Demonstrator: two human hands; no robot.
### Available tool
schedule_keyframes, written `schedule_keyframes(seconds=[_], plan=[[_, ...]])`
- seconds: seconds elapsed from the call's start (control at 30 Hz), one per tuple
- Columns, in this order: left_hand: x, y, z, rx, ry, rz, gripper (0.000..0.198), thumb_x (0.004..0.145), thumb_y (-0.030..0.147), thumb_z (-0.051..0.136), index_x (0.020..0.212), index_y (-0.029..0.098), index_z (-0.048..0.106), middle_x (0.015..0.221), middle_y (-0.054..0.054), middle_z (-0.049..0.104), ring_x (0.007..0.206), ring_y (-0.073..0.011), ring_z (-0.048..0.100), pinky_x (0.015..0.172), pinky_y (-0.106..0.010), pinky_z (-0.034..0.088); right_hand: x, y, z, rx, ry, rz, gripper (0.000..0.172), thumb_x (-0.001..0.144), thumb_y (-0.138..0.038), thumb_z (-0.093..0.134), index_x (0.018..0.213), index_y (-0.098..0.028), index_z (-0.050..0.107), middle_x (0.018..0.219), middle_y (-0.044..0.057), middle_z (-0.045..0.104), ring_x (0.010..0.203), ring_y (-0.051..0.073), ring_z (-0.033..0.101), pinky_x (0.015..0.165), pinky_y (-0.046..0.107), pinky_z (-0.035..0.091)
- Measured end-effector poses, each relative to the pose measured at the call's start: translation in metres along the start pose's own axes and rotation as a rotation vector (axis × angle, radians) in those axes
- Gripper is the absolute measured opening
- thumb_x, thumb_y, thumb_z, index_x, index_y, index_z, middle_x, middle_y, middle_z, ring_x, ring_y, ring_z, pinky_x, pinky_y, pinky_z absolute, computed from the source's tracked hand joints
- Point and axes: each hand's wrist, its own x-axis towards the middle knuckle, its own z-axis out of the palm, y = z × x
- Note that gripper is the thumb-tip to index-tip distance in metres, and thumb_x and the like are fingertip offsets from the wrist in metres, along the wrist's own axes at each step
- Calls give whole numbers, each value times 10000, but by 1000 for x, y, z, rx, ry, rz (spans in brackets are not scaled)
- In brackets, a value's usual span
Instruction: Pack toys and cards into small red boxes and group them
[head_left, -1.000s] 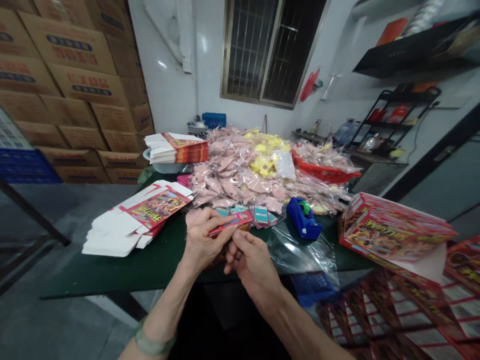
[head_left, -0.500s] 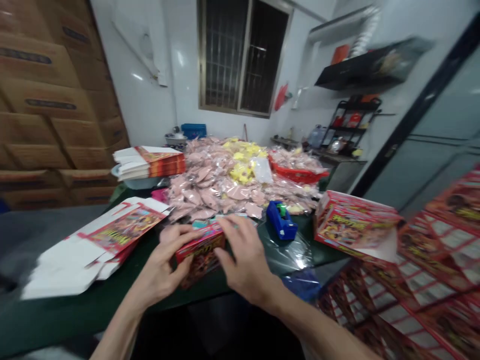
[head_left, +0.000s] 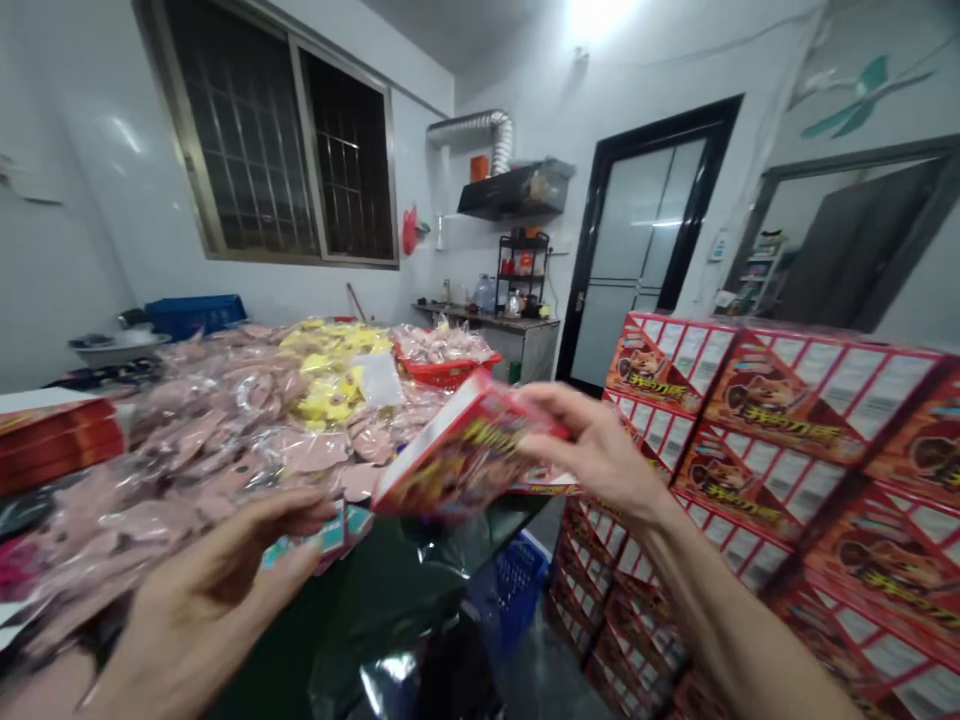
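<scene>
My right hand [head_left: 596, 440] grips a red printed carton [head_left: 457, 455] by its right end. The carton is held tilted above the dark green table, with its yellow-lettered side facing me. My left hand [head_left: 217, 585] is at the lower left, thumb and fingers apart with nothing seen between them. Close to its fingertips lie teal-and-pink packets [head_left: 341, 535], partly covered by the hand. Behind both hands spreads a pile of clear-wrapped pink pieces [head_left: 247, 400], with yellow wrapped pieces [head_left: 330, 385] on top.
Stacked red display boxes [head_left: 780, 400] rise on the right. A red basket [head_left: 450, 370] of wrapped pieces stands at the back of the pile. Flat red-and-white cartons [head_left: 60, 440] are at the left edge. A blue crate [head_left: 517, 590] sits below the table's right edge.
The view has swung right. The carton, earlier between both hands, is now raised and carried right in my right hand alone. My left hand has let go of it.
</scene>
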Motion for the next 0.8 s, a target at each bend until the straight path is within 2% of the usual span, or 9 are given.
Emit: schedule_keyframes(seconds=[0.03,0.1,0.2,0.33,0.43,0.53,0.63,0.7,0.8], plan=[[18,11,19,-50,-79,22,224,782,430,578,970,320,627,901,26,734,777,-195,694,670,-311,579,0,6,-27,-16,122,-5,302,775,-259,672,1063,-255,581,995,2,636,874,149,603,795,303,483],[54,36,64,-89,-176,173,209,781,389,596,933,252,639,888,-11,723,773,-183,678,709,-308,558,3,21,-73,-64,297,-52,297,768,-253,671,1045,-251,565,987,5,627,882,155,598,810,312,482],[100,68,143,-41,-337,380,173,835,289,532,950,192,617,931,-46,693,832,-169,645,756,-307,525,10,45,-122,-233,407,-95,312,750,-253,663,1036,-234,540,984,17,616,905,175,589,855,349,465],[140,92,242,79,-497,432,194,810,270,590,966,161,630,983,-69,676,907,-192,628,817,-320,499,16,73,-152,-503,508,-82,309,746,-264,616,1032,-196,524,969,44,602,883,198,575,862,394,450],[159,102,295,228,-615,430,279,838,334,580,1041,144,598,1044,-79,636,932,-202,615,811,-376,506,14,85,-156,-583,602,-80,291,748,-261,584,1019,-178,519,944,55,599,849,200,575,832,386,460],[174,105,332,389,-689,409,331,866,339,547,1141,155,540,1153,-87,575,987,-212,588,827,-428,505,10,89,-156,-591,672,-97,298,757,-247,570,1042,-184,509,992,68,597,884,205,578,843,386,460],[183,102,356,520,-728,370,350,866,326,547,1173,160,521,1193,-95,553,1016,-222,576,842,-441,500,8,91,-156,-618,679,-110,306,766,-242,566,1063,-195,505,1006,67,596,900,211,577,853,395,455],[186,97,365,573,-752,357,349,866,325,548,1172,160,521,1185,-93,558,1007,-219,580,836,-436,503,10,94,-158,-644,647,-114,316,770,-239,561,1077,-192,502,1016,71,595,904,216,577,853,392,450],[188,89,369,600,-775,365,347,867,325,547,1172,160,521,1179,-91,560,1002,-217,582,834,-434,504,19,104,-163,-682,534,-75,333,770,-220,534,1097,-177,488,1059,89,586,943,219,568,872,376,434]])
